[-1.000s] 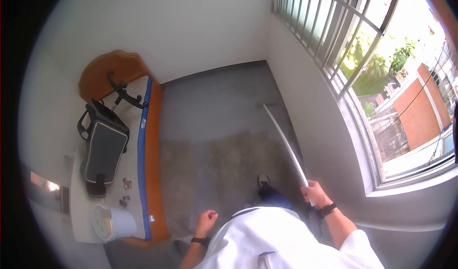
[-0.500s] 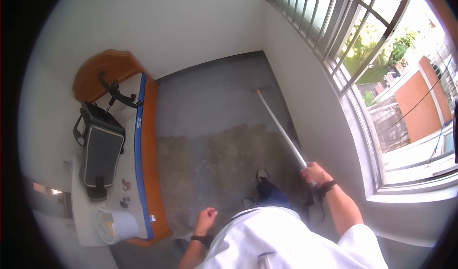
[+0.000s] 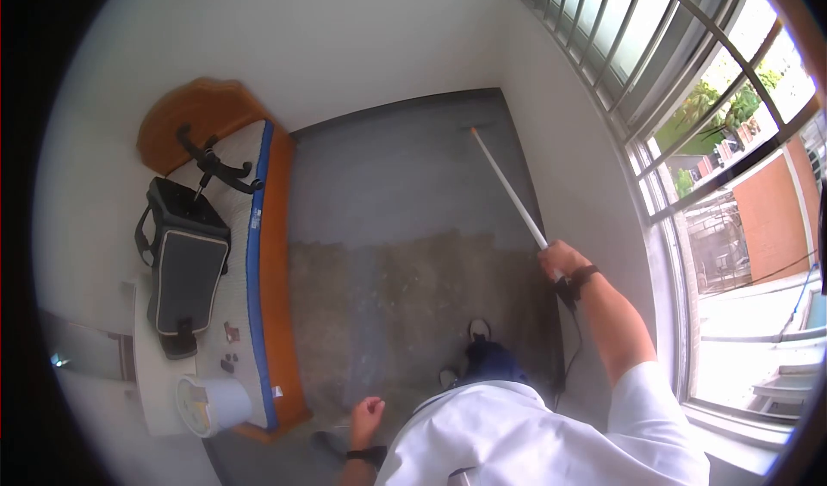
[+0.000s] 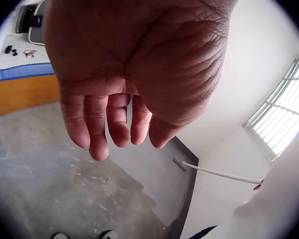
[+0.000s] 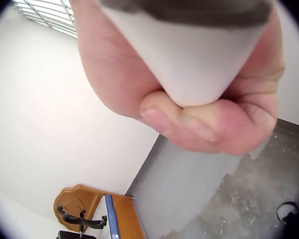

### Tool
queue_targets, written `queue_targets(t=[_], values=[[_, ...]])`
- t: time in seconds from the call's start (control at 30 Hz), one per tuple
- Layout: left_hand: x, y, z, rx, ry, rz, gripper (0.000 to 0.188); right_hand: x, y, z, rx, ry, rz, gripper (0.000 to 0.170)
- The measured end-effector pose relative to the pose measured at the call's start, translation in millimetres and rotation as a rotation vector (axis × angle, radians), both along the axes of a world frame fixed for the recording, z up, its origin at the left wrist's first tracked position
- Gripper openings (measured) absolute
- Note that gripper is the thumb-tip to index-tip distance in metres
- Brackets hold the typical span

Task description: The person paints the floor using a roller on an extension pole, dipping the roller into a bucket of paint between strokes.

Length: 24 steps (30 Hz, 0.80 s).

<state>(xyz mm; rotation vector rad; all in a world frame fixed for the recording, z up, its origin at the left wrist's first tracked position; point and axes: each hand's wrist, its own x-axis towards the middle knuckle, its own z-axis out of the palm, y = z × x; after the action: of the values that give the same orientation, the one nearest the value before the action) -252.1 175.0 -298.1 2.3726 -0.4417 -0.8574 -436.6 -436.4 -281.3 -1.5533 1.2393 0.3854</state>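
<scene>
My right hand (image 3: 562, 260) grips the near end of a long white pole (image 3: 508, 189); in the right wrist view the fingers (image 5: 204, 124) wrap round the white shaft (image 5: 189, 64). At the pole's far end a dark, narrow head (image 3: 479, 127) lies on the grey floor near the far right corner. My left hand (image 3: 367, 419) hangs low beside the white shirt, holding nothing. Seen in the left wrist view, that hand (image 4: 134, 74) has its fingers loosely bent and apart. The floor is smooth grey at the far side (image 3: 388, 167) and mottled brown-grey nearer (image 3: 405, 305).
Along the left stands a wooden bed (image 3: 280, 314) with a blue-edged mattress (image 3: 254, 271), bearing an overturned office chair (image 3: 185, 271) and a white bucket (image 3: 226, 402). A barred window (image 3: 655, 184) is in the right wall. A thin cable (image 3: 575, 348) hangs beside my right leg.
The pole's head has moved farther away across the grey floor toward the back wall. My right hand has moved forward with the pole; my left hand has shifted slightly lower in view.
</scene>
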Motion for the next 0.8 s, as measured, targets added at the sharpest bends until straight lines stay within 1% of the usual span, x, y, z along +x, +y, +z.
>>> queue_targets(t=[0.03, 0.07, 0.1, 0.17, 0.2, 0.23, 0.27, 0.33, 0.37, 0.4, 0.43, 0.47, 0.5, 0.53, 0.57, 0.6, 0.63, 0.67, 0.73, 0.8], values=[[-1.0, -5.1, 2.0, 0.021, 0.014, 0.026, 0.03, 6.0, -20.3, -20.2, -0.083, -0.059, 0.166, 0.018], [-1.7, -10.2, 6.3, 0.045, 0.028, 0.051, 0.03, 16.1, -33.4, -27.5, -0.163, -0.119, 0.33, 0.029], [-3.2, -16.1, 10.4, 0.051, 0.026, 0.058, 0.03, 29.8, -47.7, -35.1, -0.201, -0.041, 0.405, 0.035], [-6.5, -31.3, 18.1, 0.043, 0.044, 0.12, 0.029, 51.1, -63.7, -28.4, -0.228, -0.022, 0.415, 0.036], [-6.9, -37.8, 20.2, 0.048, 0.044, 0.125, 0.029, 60.6, -70.3, -23.0, -0.259, 0.0, 0.418, 0.038], [-7.6, -43.3, 22.2, 0.032, 0.011, 0.116, 0.029, 72.8, -75.1, -16.2, -0.227, 0.055, 0.366, 0.041], [-8.1, -48.6, 24.5, 0.016, -0.021, 0.106, 0.03, 83.1, -79.7, -13.3, -0.223, 0.053, 0.371, 0.041], [-7.4, -61.4, 29.8, -0.003, -0.032, 0.098, 0.03, 98.1, -88.6, -9.8, -0.084, 0.132, 0.171, 0.042], [-6.8, -69.5, 33.0, -0.027, -0.041, 0.083, 0.029, 100.7, -97.9, -19.0, -0.083, 0.133, 0.173, 0.042], [-6.0, -78.2, 36.7, -0.026, -0.041, 0.084, 0.029, 103.5, -105.6, -29.1, -0.167, 0.131, 0.37, 0.02], [-4.1, -88.3, 41.5, -0.003, -0.041, 0.058, 0.029, 104.8, -111.5, -41.9, -0.252, 0.127, 0.566, 0.014], [-2.3, -100.4, 47.5, 0.019, -0.041, 0.031, 0.028, 104.5, -113.6, -52.8, -0.251, 0.127, 0.566, 0.014], [-0.4, -114.6, 54.0, 0.018, -0.041, 0.03, 0.028, 102.8, -115.3, -63.1, -0.24, -0.09, 0.505, 0.015], [2.3, -131.8, 62.2, 0.012, -0.039, -0.029, 0.027, 100.4, -116.4, -68.2, -0.228, -0.308, 0.44, 0.019], [5.7, -149.3, 70.5, 0.007, -0.036, -0.089, 0.026, 103.6, -109.5, -60.9, -0.23, -0.31, 0.437, 0.019], [10.1, -168.2, 77.8, 0.005, -0.038, -0.093, 0.026, 113.7, -94.2, -42.8, 0.013, -0.344, 0.016, 0.022], [14.3, -188.8, 85.1, -0.054, -0.08, -0.212, 0.025, 121.7, -79.2, -25.2, 0.257, -0.366, -0.405, 0.027], [16.7, -210.2, 93.8, -0.114, -0.121, -0.331, 0.025, 123.7, -68.1, -16.1, 0.254, -0.366, -0.408, 0.027], [14.4, -258.0, 119.5, -0.221, -0.133, -0.403, 0.024, 122.6, -44.5, -0.1, 0.273, -0.507, -0.381, 0.026], [8.8, -294.9, 137.4, -0.338, -0.207, -0.533, 0.028, 119.9, -11.5, 27.2, 0.318, -0.542, -0.397, 0.025]])
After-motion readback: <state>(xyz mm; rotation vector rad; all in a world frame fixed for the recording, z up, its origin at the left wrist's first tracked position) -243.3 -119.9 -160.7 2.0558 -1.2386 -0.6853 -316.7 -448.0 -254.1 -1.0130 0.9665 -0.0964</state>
